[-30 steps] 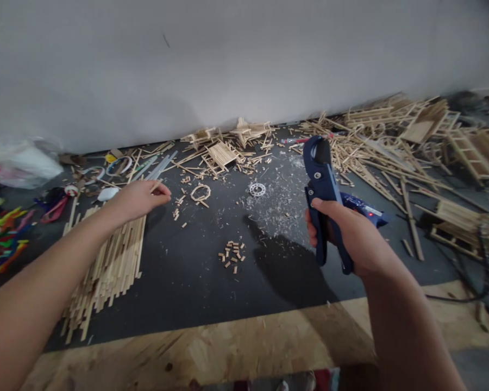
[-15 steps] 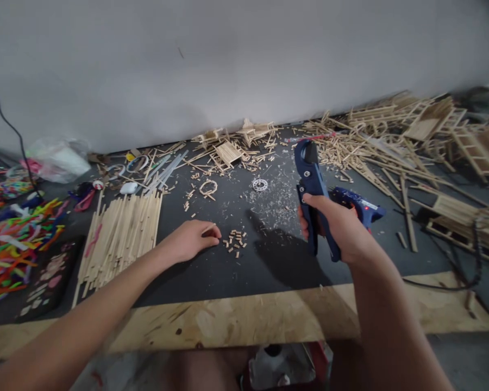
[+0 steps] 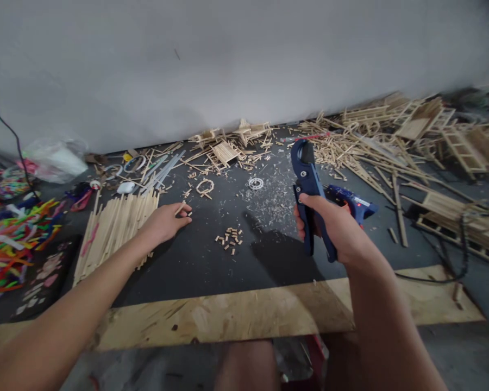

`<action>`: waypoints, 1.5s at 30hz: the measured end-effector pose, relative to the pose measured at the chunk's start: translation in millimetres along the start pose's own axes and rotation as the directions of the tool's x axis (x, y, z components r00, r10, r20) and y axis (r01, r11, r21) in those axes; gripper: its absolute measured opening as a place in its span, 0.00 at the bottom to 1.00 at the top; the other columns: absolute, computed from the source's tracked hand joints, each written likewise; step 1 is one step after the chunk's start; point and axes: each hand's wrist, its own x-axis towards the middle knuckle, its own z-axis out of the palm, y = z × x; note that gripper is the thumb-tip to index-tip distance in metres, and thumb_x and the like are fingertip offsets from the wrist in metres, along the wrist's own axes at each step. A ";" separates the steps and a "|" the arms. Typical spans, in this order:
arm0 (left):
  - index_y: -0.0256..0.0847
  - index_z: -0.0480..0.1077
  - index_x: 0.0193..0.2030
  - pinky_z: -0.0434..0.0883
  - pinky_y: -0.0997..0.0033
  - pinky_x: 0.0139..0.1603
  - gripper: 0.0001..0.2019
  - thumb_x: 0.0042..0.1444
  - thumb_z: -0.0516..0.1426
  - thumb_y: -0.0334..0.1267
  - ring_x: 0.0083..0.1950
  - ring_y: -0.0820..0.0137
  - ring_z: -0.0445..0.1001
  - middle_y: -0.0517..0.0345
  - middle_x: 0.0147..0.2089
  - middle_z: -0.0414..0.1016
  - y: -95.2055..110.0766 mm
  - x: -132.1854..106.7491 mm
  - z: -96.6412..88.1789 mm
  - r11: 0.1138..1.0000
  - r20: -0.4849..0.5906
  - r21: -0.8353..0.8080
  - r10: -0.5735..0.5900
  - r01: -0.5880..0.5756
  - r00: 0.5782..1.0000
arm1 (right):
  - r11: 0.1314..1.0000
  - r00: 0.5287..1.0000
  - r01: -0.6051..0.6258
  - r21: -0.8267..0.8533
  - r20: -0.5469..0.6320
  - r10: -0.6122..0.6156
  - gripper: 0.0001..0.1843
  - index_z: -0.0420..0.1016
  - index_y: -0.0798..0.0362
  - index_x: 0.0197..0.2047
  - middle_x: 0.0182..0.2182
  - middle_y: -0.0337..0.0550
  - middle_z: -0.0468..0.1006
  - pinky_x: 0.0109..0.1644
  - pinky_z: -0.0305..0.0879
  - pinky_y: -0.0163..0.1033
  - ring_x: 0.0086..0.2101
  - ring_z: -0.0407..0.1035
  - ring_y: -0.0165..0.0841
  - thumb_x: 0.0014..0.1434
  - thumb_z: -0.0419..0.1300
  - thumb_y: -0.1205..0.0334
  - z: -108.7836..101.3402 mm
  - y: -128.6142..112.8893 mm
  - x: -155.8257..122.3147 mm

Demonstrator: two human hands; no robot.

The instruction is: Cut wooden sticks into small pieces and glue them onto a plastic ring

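My right hand is wrapped around the handles of a blue pipe cutter, held upright above the table with its dark blade at the top. My left hand is beside the bundle of thin wooden sticks, its thumb and fingers closed on what looks like a short piece of wooden stick. To the right of that hand, a small pile of short cut wooden pieces lies on the dark tabletop. Behind it are a ring made of sticks and a white slotted disc.
A blue glue gun lies behind my right hand. Wooden models and loose sticks crowd the right side. At far left are colourful pipe cleaners and a dark patterned case. A wooden strip edges the table.
My left hand has moved left and slightly back, away from the pile of cut pieces to the stick bundle. My right hand still holds the cutter upright. The view has shifted slightly.
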 end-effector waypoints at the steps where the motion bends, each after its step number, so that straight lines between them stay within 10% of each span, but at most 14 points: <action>1: 0.40 0.69 0.45 0.64 0.71 0.37 0.19 0.48 0.53 0.46 0.40 0.64 0.73 0.53 0.42 0.75 1.1 0.8 0.5 1.000 -0.004 0.000 -0.001 0.001 1.000 | 1.000 1.000 -0.004 0.000 0.001 0.004 0.18 0.70 0.54 0.26 0.18 0.39 0.70 0.22 0.60 0.33 0.20 0.64 0.29 0.47 0.60 0.45 0.2 0.0 0.1; 19: 0.44 0.71 0.35 0.61 0.70 0.35 0.10 0.51 0.52 0.44 0.35 0.68 0.72 0.59 0.35 0.77 53.2 -36.3 10.8 0.966 0.162 -0.079 0.255 -0.245 0.953 | 0.999 0.997 -0.052 -0.011 0.064 0.053 0.18 0.69 0.53 0.27 0.19 0.38 0.70 0.23 0.61 0.34 0.20 0.64 0.30 0.48 0.58 0.44 7.9 7.0 -3.4; 45: 0.44 0.72 0.38 0.62 0.68 0.39 0.11 0.55 0.50 0.43 0.41 0.64 0.72 0.56 0.40 0.76 49.4 -47.1 21.0 0.937 0.156 -0.021 0.348 -0.349 0.924 | 0.998 0.998 -0.047 -0.031 0.047 0.049 0.18 0.69 0.53 0.26 0.19 0.37 0.70 0.22 0.61 0.34 0.20 0.64 0.29 0.47 0.60 0.44 2.5 9.4 -10.3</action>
